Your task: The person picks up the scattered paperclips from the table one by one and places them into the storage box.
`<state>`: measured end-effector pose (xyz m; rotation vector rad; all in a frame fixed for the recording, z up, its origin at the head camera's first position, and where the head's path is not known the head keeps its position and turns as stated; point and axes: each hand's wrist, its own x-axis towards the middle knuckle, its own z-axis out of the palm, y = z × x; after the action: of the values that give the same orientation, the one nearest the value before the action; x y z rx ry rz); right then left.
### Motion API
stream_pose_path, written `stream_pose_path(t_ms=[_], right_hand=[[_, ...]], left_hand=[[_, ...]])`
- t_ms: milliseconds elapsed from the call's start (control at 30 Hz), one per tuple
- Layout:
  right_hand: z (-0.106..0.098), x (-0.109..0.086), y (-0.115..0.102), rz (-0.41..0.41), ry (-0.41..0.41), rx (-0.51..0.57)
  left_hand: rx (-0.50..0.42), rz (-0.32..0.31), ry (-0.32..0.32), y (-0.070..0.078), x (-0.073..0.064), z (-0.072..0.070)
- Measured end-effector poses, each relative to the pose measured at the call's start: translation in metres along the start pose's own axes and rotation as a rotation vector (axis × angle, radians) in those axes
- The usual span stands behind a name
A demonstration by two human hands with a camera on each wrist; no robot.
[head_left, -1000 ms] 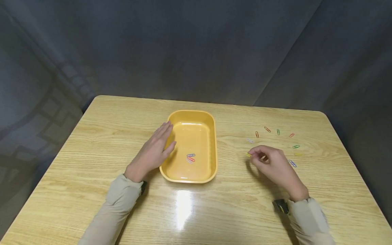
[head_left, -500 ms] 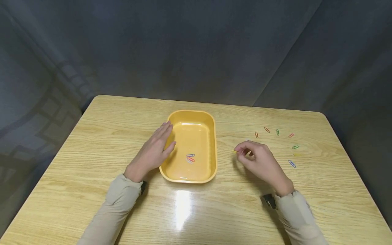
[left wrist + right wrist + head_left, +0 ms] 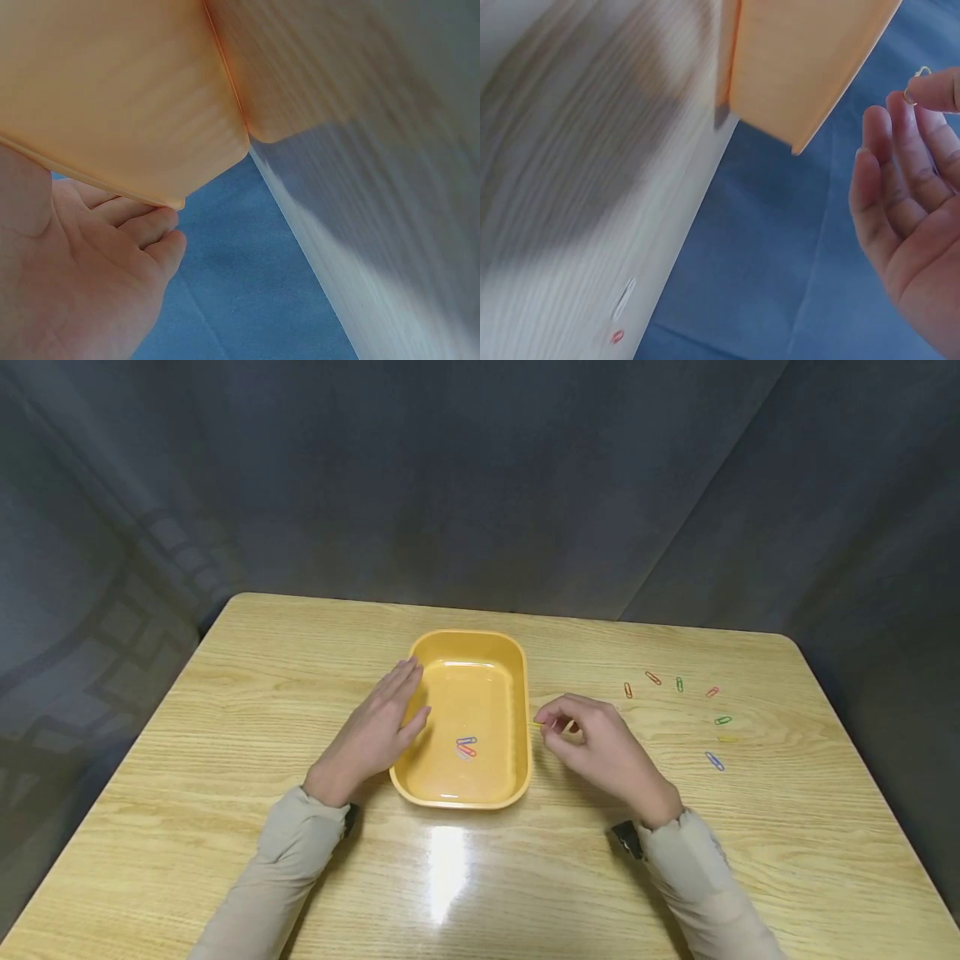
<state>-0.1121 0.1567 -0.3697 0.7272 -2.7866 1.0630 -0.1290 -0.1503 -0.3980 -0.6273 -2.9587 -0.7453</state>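
I had a small yellow clip [image 3: 537, 723] pinched at the tips of my right thumb and forefinger, the gap between them closed down to the thickness of the wire, while my other fingers bent loosely, free of it. My right hand [image 3: 597, 745] held it just outside the right rim of the yellow tray [image 3: 480, 697], so that clip was not yet in. Across the tray, my left hand [image 3: 366, 737] lay along the left rim with fingers straight, touching the wall but not wrapped round it. Inside, toward the near end, three clips lay close together: a blue one [image 3: 466, 741], an orange-red one [image 3: 468, 751] and a pale one [image 3: 462, 756]. I judged the gathering to be in its early part, for more clips lay out on the table [image 3: 570, 893], to the right of the tray: two red ones [image 3: 653, 678], two green ones [image 3: 722, 721], a pink one [image 3: 712, 692], a second yellow one [image 3: 727, 739], a second blue one [image 3: 715, 761] and a white one [image 3: 624, 298], mostly hidden by my hand from above. Beyond the table hung a dark curtain [image 3: 450, 485].
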Motion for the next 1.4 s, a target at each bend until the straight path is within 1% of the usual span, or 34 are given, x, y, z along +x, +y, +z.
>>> stream_pose_path(t_ms=[200, 600, 833, 967, 1133, 1400], right_hand=[[0.008, 0.008, -0.009, -0.038, -0.022, 0.027], [0.025, 0.025, -0.018, -0.113, -0.04, 0.082], [0.037, 0.036, -0.019, -0.124, -0.061, 0.094], [0.042, 0.041, -0.019, -0.146, -0.066, 0.078], [0.048, 0.046, -0.017, -0.166, -0.067, 0.036], [0.058, 0.054, -0.018, -0.15, -0.119, -0.047]], left_hand=[[-0.001, 0.005, 0.004, 0.0, 0.0, 0.0], [0.0, 0.012, 0.016, 0.0, 0.0, 0.0], [0.0, 0.004, 0.011, 0.0, 0.0, 0.001], [-0.002, -0.003, 0.003, 0.001, 0.001, 0.001], [-0.001, 0.003, 0.009, 0.001, 0.001, 0.001], [0.004, -0.003, 0.008, 0.001, 0.001, 0.001]])
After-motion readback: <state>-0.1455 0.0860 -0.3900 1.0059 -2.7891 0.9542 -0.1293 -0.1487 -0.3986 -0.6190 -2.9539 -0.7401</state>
